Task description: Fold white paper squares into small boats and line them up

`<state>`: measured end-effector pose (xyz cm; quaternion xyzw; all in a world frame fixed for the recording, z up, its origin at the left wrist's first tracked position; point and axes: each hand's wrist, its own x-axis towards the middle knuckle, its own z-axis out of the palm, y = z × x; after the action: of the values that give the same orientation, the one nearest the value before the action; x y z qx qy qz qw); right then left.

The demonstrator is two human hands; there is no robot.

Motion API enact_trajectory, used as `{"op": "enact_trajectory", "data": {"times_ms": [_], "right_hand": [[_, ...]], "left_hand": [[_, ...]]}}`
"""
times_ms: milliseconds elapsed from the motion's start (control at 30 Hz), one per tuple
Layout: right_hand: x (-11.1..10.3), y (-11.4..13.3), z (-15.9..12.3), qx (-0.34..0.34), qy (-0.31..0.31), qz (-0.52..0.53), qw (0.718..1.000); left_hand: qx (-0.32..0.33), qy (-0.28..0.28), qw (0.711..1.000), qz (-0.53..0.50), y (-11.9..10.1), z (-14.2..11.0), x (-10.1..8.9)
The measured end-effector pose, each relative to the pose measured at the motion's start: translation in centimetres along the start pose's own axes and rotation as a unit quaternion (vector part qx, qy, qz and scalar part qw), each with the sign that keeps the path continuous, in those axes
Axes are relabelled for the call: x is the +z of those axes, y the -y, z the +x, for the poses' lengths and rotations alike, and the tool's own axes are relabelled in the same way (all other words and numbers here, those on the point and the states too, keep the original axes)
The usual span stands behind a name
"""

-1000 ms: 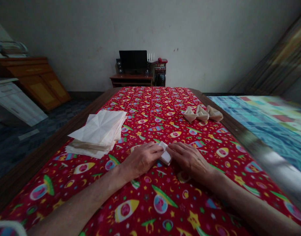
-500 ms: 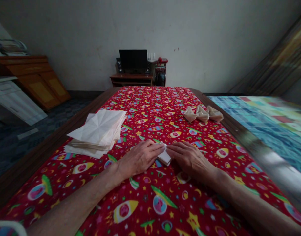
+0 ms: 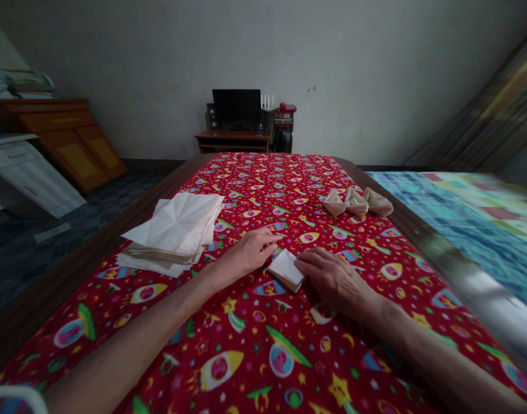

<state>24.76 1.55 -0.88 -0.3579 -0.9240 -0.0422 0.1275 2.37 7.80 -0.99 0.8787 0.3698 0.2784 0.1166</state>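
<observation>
A small white folded paper packet (image 3: 286, 268) lies on the red patterned cloth, its layers showing along the lower edge. My right hand (image 3: 332, 276) has its fingers together at the packet's right corner, fingertips on the paper; its thumb is hidden. Up and to the left of the packet, my left hand (image 3: 257, 247) is off the paper, fingers loosely bent with a gap between them, holding nothing. Left of that hand sits a stack of creased white paper sheets (image 3: 177, 221). Several folded paper boat-like shapes (image 3: 357, 202) stand in a row at the right.
The red cloth (image 3: 263, 184) covers a long table with a dark wooden edge (image 3: 401, 221). A monitor (image 3: 236, 106) on a small desk stands by the far wall. A bed (image 3: 453, 218) is at the right, wooden cabinets (image 3: 77, 149) at the left.
My left hand has let go of the folded packet and moved up and left, uncovering more of it. My right hand stays at its right corner.
</observation>
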Motion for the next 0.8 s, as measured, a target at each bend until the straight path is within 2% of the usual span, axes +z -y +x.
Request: {"op": "enact_trajectory", "data": {"times_ms": [133, 300, 400, 633, 800], "right_hand": [[0.1, 0.1, 0.0, -0.003, -0.013, -0.008, 1.000], [0.3, 0.2, 0.1, 0.009, -0.023, -0.008, 1.000], [0.4, 0.2, 0.0, 0.012, -0.021, -0.005, 1.000], [0.5, 0.5, -0.1, 0.020, -0.037, 0.021, 0.999], [1.1, 0.7, -0.3, 0.082, -0.075, 0.077, 0.991]], "left_hand": [[-0.010, 0.084, 0.996, 0.015, -0.2, 1.9, 0.7], [0.004, 0.115, 0.993, 0.003, -0.8, 1.8, 0.2], [-0.010, 0.143, 0.990, 0.001, -1.4, 1.3, -0.3], [-0.049, 0.160, 0.978, 0.122, -3.5, 0.7, -0.5], [-0.047, 0.158, 0.981, 0.107, -3.1, 0.6, -0.2]]}}
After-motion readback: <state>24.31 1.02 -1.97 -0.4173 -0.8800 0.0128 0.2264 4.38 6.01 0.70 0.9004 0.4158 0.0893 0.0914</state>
